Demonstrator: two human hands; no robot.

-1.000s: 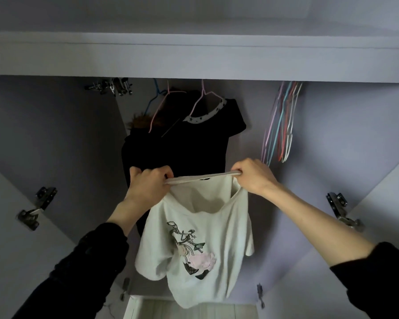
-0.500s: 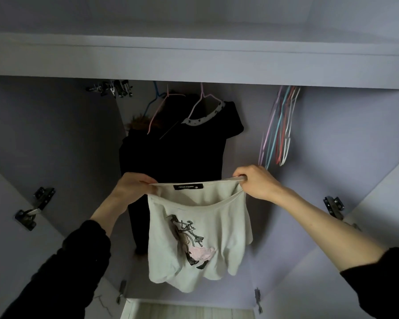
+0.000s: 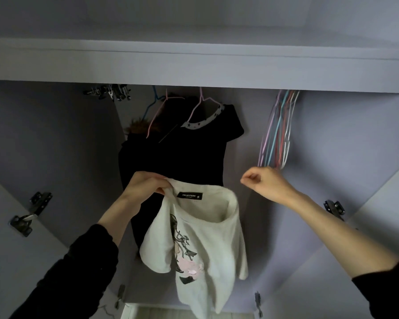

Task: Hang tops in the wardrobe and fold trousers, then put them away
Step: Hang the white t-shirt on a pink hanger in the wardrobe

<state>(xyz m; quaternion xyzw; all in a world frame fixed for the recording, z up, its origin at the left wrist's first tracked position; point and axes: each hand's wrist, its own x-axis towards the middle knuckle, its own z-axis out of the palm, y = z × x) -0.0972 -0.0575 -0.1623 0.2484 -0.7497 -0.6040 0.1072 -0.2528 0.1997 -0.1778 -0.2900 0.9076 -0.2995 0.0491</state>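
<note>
white t-shirt held up at the open wardrobe

the left hand grips the collar of a white t-shirt, fingers curled round the fabric at the neckline's left side. the shirt hangs from that one grasp in front of the wardrobe opening, its black neck label facing the camera and a printed figure with pink patches on its front (the right shoulder sags lower). the right hand is apart from the shirt, off to its right, fingers curled in with thumb against fingertip, holding nothing that can be seen.

behind the shirt, inside the wardrobe, a black top with a white star-print collar hangs on a pink hanger; further dark garments hang to its left. a bunch of empty coloured hangers hangs to the right, just above the right hand. metal clips hang at the upper left.
</note>
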